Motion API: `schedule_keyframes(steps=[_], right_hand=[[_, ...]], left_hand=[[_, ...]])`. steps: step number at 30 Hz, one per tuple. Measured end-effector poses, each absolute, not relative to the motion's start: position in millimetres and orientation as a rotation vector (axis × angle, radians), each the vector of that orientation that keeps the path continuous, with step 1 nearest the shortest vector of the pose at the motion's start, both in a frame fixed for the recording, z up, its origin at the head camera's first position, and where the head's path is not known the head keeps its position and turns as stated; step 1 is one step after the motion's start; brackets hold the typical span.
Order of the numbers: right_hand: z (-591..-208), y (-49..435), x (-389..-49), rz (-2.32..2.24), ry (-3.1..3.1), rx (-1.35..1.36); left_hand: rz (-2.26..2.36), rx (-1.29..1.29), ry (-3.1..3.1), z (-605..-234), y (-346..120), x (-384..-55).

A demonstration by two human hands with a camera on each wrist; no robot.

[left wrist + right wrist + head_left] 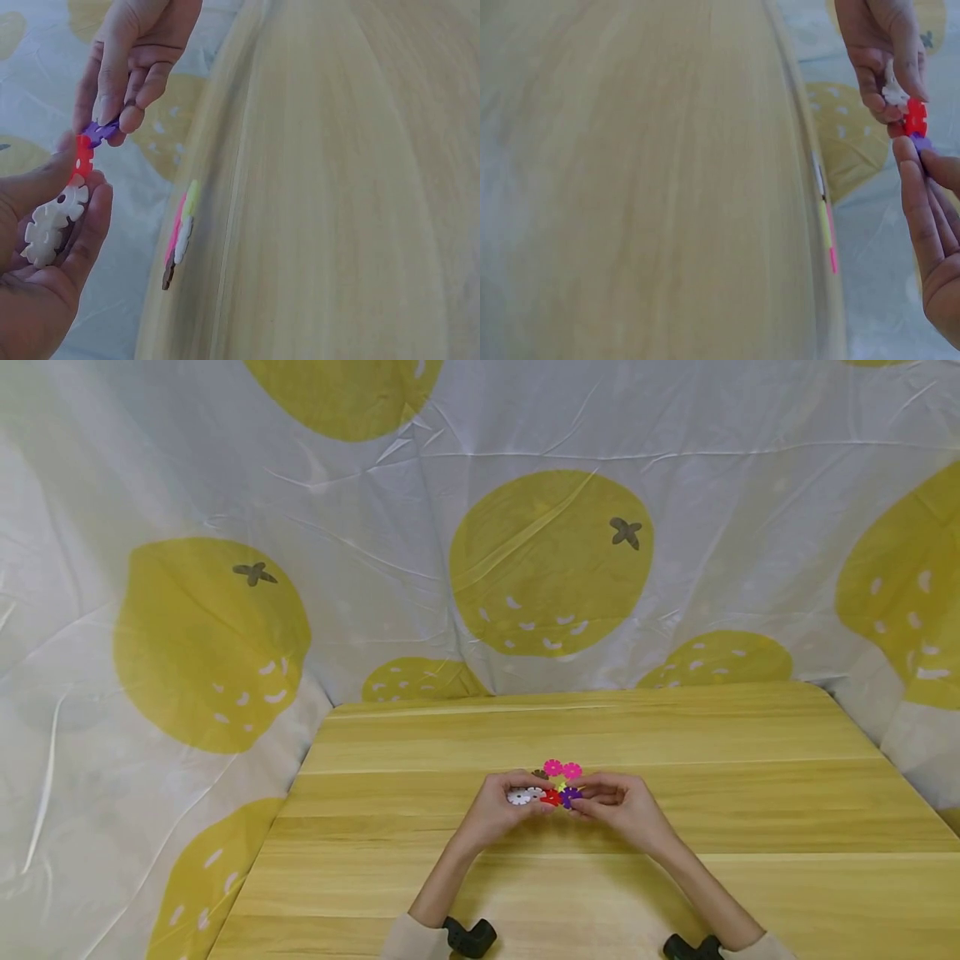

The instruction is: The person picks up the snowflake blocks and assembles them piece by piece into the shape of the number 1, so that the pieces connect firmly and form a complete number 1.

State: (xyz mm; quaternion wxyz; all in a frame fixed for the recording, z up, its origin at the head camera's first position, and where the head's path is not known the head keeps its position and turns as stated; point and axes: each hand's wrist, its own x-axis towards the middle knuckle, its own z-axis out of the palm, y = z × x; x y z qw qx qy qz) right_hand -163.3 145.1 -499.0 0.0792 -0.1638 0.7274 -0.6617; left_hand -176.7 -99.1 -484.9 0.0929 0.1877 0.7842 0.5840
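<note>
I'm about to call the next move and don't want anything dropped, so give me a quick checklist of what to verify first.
1. Left hand secure on the white pieces: ok, held between thumb and fingers.
2. Right hand secure on the purple piece: ok, pinched.
3. Red piece lined up against the purple piece: ok, they appear to meet.
4. Red and purple notches fully seated: cannot tell, too small.
5. Pink pieces and brown piece within reach: ok, probably; they lie on the table near the hands.
</note>
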Motion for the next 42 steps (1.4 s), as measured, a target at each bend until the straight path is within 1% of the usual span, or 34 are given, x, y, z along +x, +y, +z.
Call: schedule_keyframes(steps=[12, 22, 34, 38, 42], right_hand=[[-496.5, 142.1, -158.6, -2.146, 2.019, -0.574], [-496.3, 137.9, -158.4, -2.088, 2.086, -0.543], [-496.8, 138.8, -158.8, -2.099, 2.084, -0.589], [-498.4, 139.9, -159.1, -2.128, 2.064, -0.614], [-500.0, 141.3, -159.5, -2.121, 2.097, -0.572]], left_hand=[[1.846, 0.506, 2.249, -482.0, -97.9, -175.7], [1.840, 0.486, 2.232, -480.3, -102.0, -176.5], [1.825, 0.494, 2.190, -479.9, -105.0, -178.0], [1.797, 0.529, 2.197, -480.0, -105.4, -178.0], [1.699, 0.610, 2.346, -479.3, -104.9, -177.4]])
